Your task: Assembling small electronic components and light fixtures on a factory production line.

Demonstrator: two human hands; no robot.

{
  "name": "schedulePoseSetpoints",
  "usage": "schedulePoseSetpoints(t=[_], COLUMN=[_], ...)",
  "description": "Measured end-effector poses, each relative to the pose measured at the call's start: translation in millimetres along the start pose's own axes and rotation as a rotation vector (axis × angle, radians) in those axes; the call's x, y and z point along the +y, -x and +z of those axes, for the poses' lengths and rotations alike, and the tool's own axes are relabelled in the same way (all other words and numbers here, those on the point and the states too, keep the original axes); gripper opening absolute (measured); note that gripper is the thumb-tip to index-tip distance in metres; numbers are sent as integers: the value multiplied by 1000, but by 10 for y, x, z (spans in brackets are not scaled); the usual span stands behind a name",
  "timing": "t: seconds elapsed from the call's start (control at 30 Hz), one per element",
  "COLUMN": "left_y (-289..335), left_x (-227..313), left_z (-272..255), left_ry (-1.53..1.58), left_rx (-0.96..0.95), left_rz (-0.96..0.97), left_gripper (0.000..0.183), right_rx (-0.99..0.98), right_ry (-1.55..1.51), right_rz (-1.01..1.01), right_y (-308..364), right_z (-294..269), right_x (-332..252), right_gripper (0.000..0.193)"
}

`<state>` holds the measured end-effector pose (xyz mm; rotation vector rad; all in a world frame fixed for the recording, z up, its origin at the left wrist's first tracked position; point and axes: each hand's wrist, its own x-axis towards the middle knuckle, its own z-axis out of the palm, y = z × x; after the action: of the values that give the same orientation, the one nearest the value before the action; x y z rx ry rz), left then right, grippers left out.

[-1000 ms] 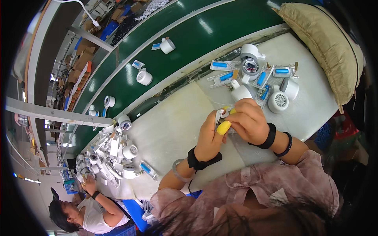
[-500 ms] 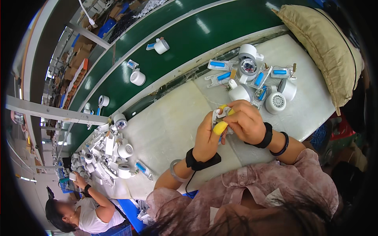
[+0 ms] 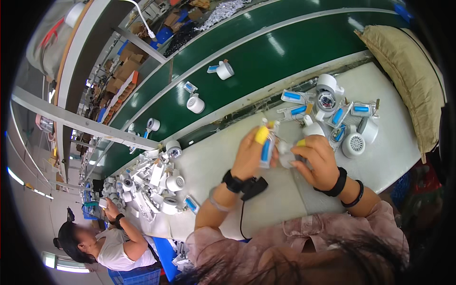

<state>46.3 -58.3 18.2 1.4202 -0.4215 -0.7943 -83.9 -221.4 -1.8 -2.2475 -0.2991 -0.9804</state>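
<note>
My left hand is closed around a white plastic handle half with a blue battery cell in it. A yellow cover sits on one digit of that hand. My right hand pinches a pale, motion-blurred piece beside it; its kind is not clear, and I cannot tell whether the two parts are joined. Yellow also shows at a right fingertip. Just beyond my right hand lie several white fan units, one with a slotted round grille, and open handles with blue cells.
A green conveyor belt carrying several fan units runs behind the white worktop. Left of me lies a heap of white parts; a co-worker sits beyond it. A tan sack stands at right. A corded black device is by my left wrist.
My hands have moved apart, and the handle half with the blue cell now shows in my left hand. A pale piece is now visible in my right. The whole view has shifted.
</note>
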Motion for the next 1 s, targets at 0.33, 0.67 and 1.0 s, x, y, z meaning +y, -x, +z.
schedulePoseSetpoints(t=[0.33,0.67,1.0], left_y=[-1469,-1119,428], left_x=[167,182,-204], left_z=[-1994,-2393,-208], left_ry=[-1455,-1100,-459], left_rx=[921,694,-64], left_rz=[495,-128,189], left_gripper=[62,72,63], right_rx=[-90,-152,-413], right_ry=[-74,-32,-853], right_rz=[-19,51,885], right_y=[-23,34,99], right_z=[85,33,297], right_x=[-28,-48,220], right_gripper=[21,31,41])
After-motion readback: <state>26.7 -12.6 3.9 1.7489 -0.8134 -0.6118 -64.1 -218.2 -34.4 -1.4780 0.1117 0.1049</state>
